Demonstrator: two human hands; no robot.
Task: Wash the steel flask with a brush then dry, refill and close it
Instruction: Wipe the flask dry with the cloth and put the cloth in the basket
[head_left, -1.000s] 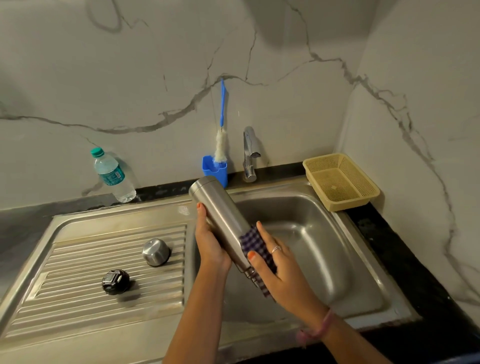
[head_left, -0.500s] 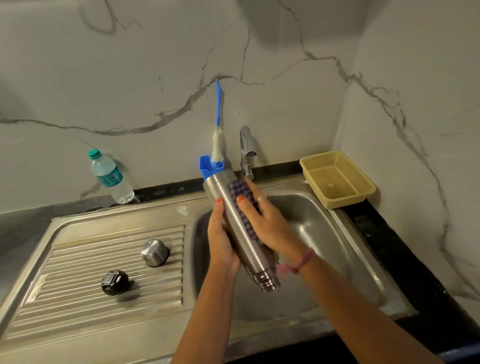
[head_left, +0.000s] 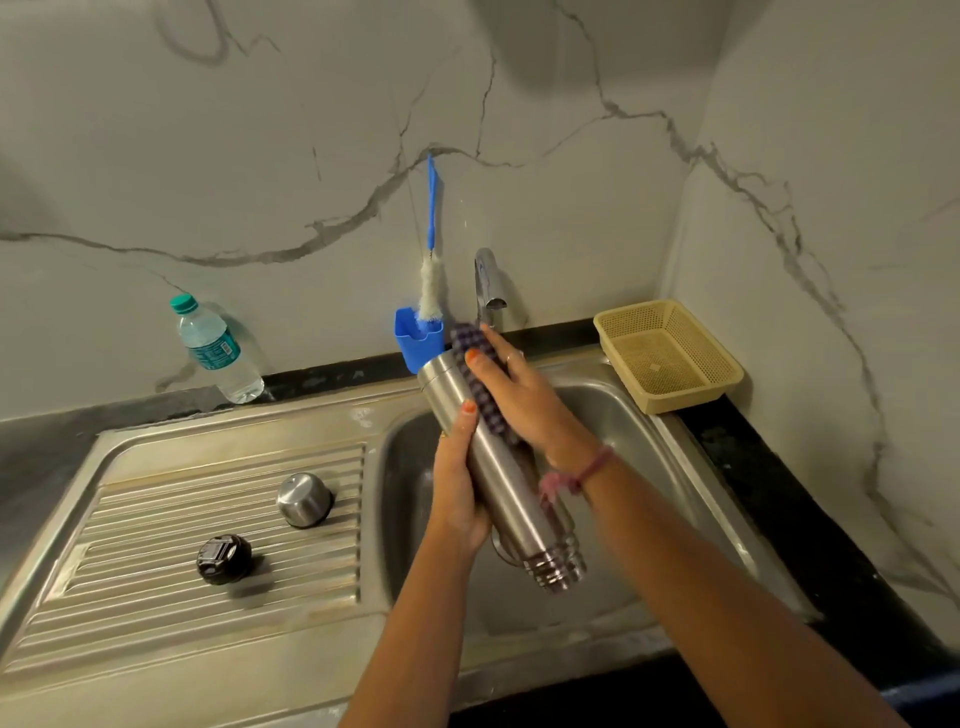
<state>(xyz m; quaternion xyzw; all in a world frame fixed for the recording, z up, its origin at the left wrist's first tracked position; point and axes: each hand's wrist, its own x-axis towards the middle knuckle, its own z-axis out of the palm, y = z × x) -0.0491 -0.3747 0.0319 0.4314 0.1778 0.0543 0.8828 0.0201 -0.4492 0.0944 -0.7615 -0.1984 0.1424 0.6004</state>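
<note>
Over sink (head_left: 691, 499), flask (head_left: 498, 483) mouth hidden, cloth (head_left: 480, 384) half under right hand (head_left: 524, 400)

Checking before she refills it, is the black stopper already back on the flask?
No, the black stopper lies on the ribbed drainboard, apart from the flask.

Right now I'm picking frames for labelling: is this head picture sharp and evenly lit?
Head view: mostly sharp, dim warm light; the flask is slightly smeared at its threaded end, as is the cloth under the right hand; the left hand is crisp; soft glare on the steel cap; wide-angle bending curves the sink edges.
</note>
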